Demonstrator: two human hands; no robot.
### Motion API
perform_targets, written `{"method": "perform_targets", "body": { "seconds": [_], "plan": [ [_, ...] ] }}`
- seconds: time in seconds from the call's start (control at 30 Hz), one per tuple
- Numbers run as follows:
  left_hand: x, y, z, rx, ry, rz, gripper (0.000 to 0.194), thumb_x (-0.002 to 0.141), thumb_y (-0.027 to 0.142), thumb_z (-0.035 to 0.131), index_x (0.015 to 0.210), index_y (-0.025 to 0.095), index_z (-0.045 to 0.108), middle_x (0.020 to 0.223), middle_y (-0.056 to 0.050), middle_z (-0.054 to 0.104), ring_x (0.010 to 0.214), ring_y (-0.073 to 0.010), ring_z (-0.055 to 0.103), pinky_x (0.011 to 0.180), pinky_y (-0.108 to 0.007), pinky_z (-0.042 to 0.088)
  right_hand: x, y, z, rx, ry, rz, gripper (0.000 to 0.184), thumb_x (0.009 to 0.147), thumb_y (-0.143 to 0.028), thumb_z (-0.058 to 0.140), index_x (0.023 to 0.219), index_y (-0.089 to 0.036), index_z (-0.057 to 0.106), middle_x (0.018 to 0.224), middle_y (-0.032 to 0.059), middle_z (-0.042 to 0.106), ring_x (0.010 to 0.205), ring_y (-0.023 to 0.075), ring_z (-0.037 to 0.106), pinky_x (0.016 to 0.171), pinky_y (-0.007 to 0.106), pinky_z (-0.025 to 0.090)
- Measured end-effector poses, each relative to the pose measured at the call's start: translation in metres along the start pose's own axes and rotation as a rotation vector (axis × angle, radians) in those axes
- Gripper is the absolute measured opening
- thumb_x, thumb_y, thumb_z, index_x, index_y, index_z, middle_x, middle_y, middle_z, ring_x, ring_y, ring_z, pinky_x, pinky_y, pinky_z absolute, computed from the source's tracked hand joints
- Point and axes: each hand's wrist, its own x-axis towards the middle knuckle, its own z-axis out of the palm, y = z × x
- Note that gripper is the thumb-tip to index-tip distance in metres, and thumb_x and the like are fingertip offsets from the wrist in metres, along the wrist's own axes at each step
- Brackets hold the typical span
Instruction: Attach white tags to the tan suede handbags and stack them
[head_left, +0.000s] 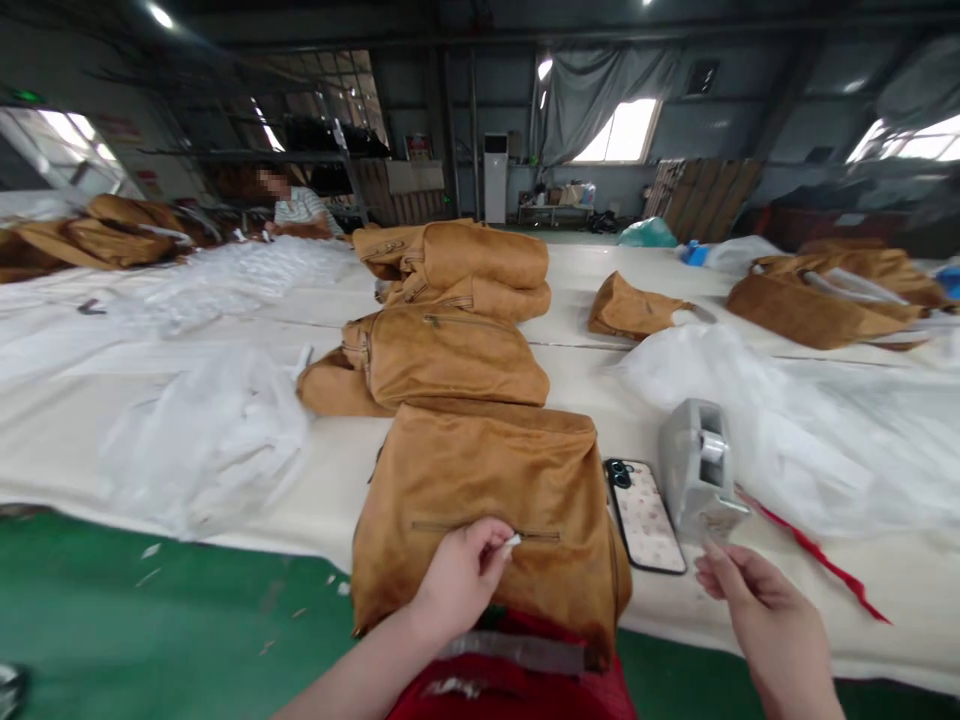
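A tan leather bag (487,460) lies in front of me at the table's edge, with a zipper (540,536) across its side. My left hand (466,572) rests over this zipper, thumb and fingers pinched on a small white piece (514,540) by the zipper pull. To the right stands a grey tape dispenser (686,455). At its front edge my right hand (765,610) is closed in a pinch on what looks like the clear tape's end. A phone in a patterned case (646,515) lies between the bag and the dispenser.
More tan bags (457,355) are stacked behind. Clear plastic bags (217,430) lie left, and plastic sheeting (795,430) right, near a red ribbon (825,565). A small tan pouch (634,308) sits farther back. A person (300,208) is at the far left.
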Motion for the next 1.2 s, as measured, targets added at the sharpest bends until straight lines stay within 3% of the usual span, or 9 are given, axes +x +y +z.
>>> {"method": "perform_targets", "body": {
  "seconds": [0.17, 0.23, 0.33, 0.5, 0.6, 0.8, 0.87, 1.07, 1.2],
  "plan": [
    [-0.010, -0.008, 0.008, 0.248, 0.153, 0.230, 0.017, 0.089, 0.014, 0.051, 0.105, 0.021, 0.051, 0.095, -0.004, 0.070, 0.080, -0.0186, 0.069, 0.075, -0.032, 0.054, -0.070, -0.024, 0.082, 0.238, -0.575, 0.000, 0.042, 0.071, -0.059, 0.073, 0.073, -0.018, 0.065, 0.062, 0.0018, 0.064, 0.054, 0.0130, 0.056, 0.052, 0.023, 0.046],
    [-0.012, -0.011, 0.010, 0.325, 0.170, 0.295, 0.019, 0.091, 0.014, 0.049, 0.108, 0.020, 0.049, 0.095, -0.005, 0.070, 0.079, -0.0196, 0.069, 0.073, -0.033, 0.055, -0.087, -0.031, 0.110, 0.281, -0.704, 0.040, 0.044, 0.072, -0.060, 0.073, 0.066, -0.018, 0.061, 0.057, 0.0003, 0.060, 0.049, 0.0105, 0.052, 0.047, 0.021, 0.042],
    [-0.014, -0.012, 0.011, 0.385, 0.159, 0.338, 0.023, 0.093, 0.013, 0.047, 0.115, 0.018, 0.046, 0.090, -0.004, 0.070, 0.079, -0.0205, 0.069, 0.072, -0.034, 0.055, -0.095, -0.034, 0.133, 0.261, -0.794, 0.085, 0.049, 0.066, -0.064, 0.074, 0.063, -0.017, 0.059, 0.053, -0.0006, 0.059, 0.045, 0.0097, 0.051, 0.044, 0.021, 0.040],
    [-0.015, -0.010, 0.010, 0.419, 0.100, 0.327, 0.021, 0.095, 0.016, 0.045, 0.114, 0.019, 0.051, 0.094, -0.006, 0.071, 0.081, -0.0214, 0.068, 0.075, -0.036, 0.056, -0.090, -0.027, 0.143, 0.205, -0.799, 0.098, 0.051, 0.063, -0.067, 0.073, 0.065, -0.018, 0.060, 0.053, -0.0011, 0.059, 0.043, 0.0099, 0.052, 0.042, 0.021, 0.041],
    [-0.014, -0.006, 0.008, 0.313, 0.058, 0.231, 0.019, 0.092, 0.014, 0.046, 0.105, 0.019, 0.058, 0.095, -0.006, 0.071, 0.084, -0.0216, 0.067, 0.079, -0.037, 0.054, -0.088, -0.021, 0.142, 0.186, -0.803, 0.080, 0.049, 0.067, -0.065, 0.072, 0.069, -0.018, 0.063, 0.058, -0.0003, 0.062, 0.047, 0.0106, 0.055, 0.045, 0.022, 0.045],
    [-0.005, 0.003, 0.002, -0.435, -0.198, -0.207, 0.013, 0.088, 0.018, 0.050, 0.092, 0.015, 0.062, 0.075, -0.002, 0.068, 0.067, -0.0132, 0.065, 0.069, -0.026, 0.054, -0.086, -0.010, 0.141, 0.196, -0.887, 0.069, 0.046, 0.073, -0.062, 0.069, 0.084, -0.017, 0.069, 0.073, 0.0036, 0.069, 0.061, 0.0136, 0.062, 0.057, 0.024, 0.051],
    [-0.005, 0.004, 0.004, -0.582, -0.217, -0.299, 0.014, 0.088, 0.023, 0.053, 0.090, 0.014, 0.062, 0.071, -0.002, 0.066, 0.062, -0.0117, 0.063, 0.066, -0.025, 0.054, -0.088, -0.011, 0.143, 0.218, -0.887, 0.066, 0.046, 0.073, -0.061, 0.069, 0.082, -0.017, 0.068, 0.073, 0.0038, 0.070, 0.061, 0.0135, 0.062, 0.057, 0.024, 0.051],
    [-0.018, 0.007, 0.012, -0.564, -0.040, -0.184, 0.018, 0.089, 0.026, 0.052, 0.095, 0.014, 0.065, 0.079, -0.004, 0.068, 0.071, -0.0139, 0.065, 0.070, -0.026, 0.055, -0.092, -0.018, 0.150, 0.185, -0.811, 0.040, 0.041, 0.072, -0.058, 0.069, 0.075, -0.017, 0.071, 0.068, 0.0040, 0.069, 0.056, 0.0147, 0.060, 0.052, 0.024, 0.048],
    [-0.023, 0.009, 0.012, -0.359, 0.030, -0.086, 0.018, 0.090, 0.021, 0.049, 0.098, 0.016, 0.065, 0.084, -0.005, 0.069, 0.075, -0.0148, 0.065, 0.070, -0.024, 0.054, -0.090, -0.019, 0.152, 0.219, -0.711, 0.064, 0.035, 0.068, -0.050, 0.075, 0.063, -0.016, 0.070, 0.050, -0.0006, 0.058, 0.041, 0.0083, 0.043, 0.039, 0.021, 0.032]
  ]
}}
